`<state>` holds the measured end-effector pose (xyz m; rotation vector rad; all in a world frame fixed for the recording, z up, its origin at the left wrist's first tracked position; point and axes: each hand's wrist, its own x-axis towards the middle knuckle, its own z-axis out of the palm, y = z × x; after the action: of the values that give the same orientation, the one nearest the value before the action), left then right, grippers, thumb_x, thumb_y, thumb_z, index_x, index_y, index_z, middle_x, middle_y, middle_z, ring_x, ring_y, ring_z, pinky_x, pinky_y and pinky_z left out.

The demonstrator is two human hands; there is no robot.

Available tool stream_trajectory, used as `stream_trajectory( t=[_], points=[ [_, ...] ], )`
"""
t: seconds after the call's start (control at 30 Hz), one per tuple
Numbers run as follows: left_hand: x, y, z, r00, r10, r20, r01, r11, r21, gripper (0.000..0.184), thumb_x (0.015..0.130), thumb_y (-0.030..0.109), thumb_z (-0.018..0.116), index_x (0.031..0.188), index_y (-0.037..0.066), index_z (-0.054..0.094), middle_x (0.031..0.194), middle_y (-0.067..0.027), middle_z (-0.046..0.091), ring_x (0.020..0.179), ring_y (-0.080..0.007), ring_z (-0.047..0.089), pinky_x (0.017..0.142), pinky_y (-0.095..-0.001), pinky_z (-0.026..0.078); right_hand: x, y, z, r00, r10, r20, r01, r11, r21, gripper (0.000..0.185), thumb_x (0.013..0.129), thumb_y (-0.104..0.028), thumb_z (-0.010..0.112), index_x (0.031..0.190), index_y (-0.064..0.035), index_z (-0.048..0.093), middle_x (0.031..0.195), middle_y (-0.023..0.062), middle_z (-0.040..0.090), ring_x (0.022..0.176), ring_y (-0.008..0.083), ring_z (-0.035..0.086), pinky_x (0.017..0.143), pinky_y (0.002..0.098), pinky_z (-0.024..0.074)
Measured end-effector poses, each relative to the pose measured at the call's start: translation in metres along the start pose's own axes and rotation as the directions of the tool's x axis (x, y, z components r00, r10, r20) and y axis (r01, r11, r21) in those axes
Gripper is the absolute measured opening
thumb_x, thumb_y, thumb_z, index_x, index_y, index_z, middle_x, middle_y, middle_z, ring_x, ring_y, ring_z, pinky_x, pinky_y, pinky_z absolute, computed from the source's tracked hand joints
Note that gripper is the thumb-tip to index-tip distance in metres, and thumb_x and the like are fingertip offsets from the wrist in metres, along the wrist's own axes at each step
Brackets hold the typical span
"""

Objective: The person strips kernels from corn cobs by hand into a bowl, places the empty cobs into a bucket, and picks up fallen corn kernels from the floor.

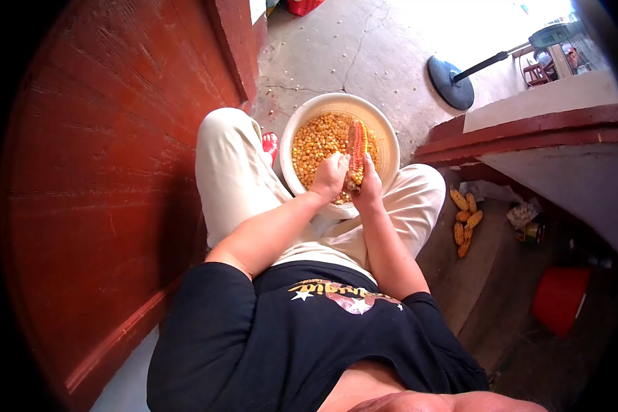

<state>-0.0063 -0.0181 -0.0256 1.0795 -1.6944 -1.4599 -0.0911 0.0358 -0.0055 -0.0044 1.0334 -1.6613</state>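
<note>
A corn cob [357, 145] stands tilted over a pale round basin [389, 147]. Its upper part is largely stripped to the reddish core, while yellow kernels still show along its right edge and lower end. My right hand [369, 185] wraps round the cob's lower end. Curled in against the cob's left side is my left hand [329, 176], its fingers closed at the kernels; the fingertips are partly hidden. Loose corn kernels [312, 141] cover the bottom of the basin, which sits between my bent legs.
Several unshelled corn cobs [465, 218] lie on the floor at right, near a red bucket [560, 299]. A reddish wooden door [110, 172] rises close on my left. Ahead are scattered kernels on concrete and a black round stand base [450, 83].
</note>
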Motion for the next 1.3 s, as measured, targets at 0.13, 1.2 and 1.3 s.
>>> stream_trajectory(
  t=[0.13,1.2,1.3],
  points=[
    [0.005,0.015,-0.014,0.956,-0.224,0.187,0.278,0.895,-0.35,0.042,0.091,0.039,0.04,0.079,0.002,0.055,0.058,-0.007,0.056,0.048,-0.02,0.053,0.045,-0.0319,0.04,-0.005,-0.007,0.001,0.998,0.048,0.051,-0.049,0.999,0.021,0.041,0.092,-0.036,0.034,0.108,-0.0013,0.051,0.09,0.0102,0.061,0.075,0.0218,0.06,0.067,0.0342,0.0512],
    [0.014,0.007,-0.009,0.85,0.373,0.371,-0.525,0.547,0.652,0.011,0.072,0.023,0.06,0.077,0.013,0.06,0.081,-0.0053,0.055,0.083,-0.0238,0.051,0.073,-0.037,0.042,-0.005,-0.049,-0.036,0.952,-0.19,-0.238,0.198,0.98,0.011,0.03,0.089,-0.038,0.04,0.098,-0.0127,0.052,0.074,0.0,0.057,0.056,0.0138,0.054,0.036,0.0281,0.0396],
    [0.022,0.001,0.009,0.814,0.331,0.478,-0.58,0.408,0.705,0.009,0.071,0.022,0.061,0.075,0.014,0.059,0.081,-0.0047,0.055,0.083,-0.0232,0.051,0.074,-0.0368,0.041,-0.011,-0.055,-0.032,0.959,-0.18,-0.218,0.196,0.979,0.053,0.029,0.089,-0.038,0.04,0.098,-0.0127,0.053,0.074,-0.0001,0.057,0.057,0.0131,0.055,0.037,0.028,0.041]
  ],
)
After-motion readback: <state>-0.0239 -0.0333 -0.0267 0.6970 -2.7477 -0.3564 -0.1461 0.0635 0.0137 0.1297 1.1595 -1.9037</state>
